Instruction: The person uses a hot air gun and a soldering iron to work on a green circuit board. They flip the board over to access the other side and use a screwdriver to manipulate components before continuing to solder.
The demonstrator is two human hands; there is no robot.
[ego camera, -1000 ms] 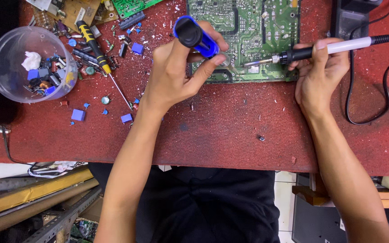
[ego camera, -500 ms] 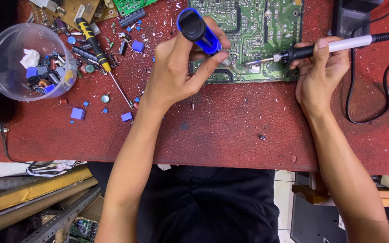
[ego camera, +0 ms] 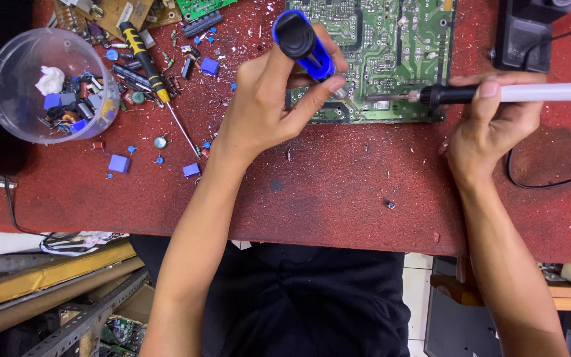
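Note:
A green circuit board [ego camera: 391, 46] lies solder side up at the back of the red table [ego camera: 338, 192]. My left hand [ego camera: 269, 99] grips a blue and black desoldering pump [ego camera: 302, 43], its tip down on the board's near edge. My right hand [ego camera: 494, 119] holds a soldering iron [ego camera: 497, 94] with a black grip and white handle, lying almost level. Its metal tip [ego camera: 381, 98] points left onto the board, a short way right of the pump's tip.
A clear plastic tub [ego camera: 51, 86] of small parts stands at the back left. A yellow and black screwdriver [ego camera: 147, 63], blue components [ego camera: 119, 162] and scraps litter the table beside it. A black stand [ego camera: 527, 33] and cable [ego camera: 550, 182] sit at the right.
Both hands shifted slightly; the pump stays on the board's near edge and the iron's tip stays pointed at the same spot.

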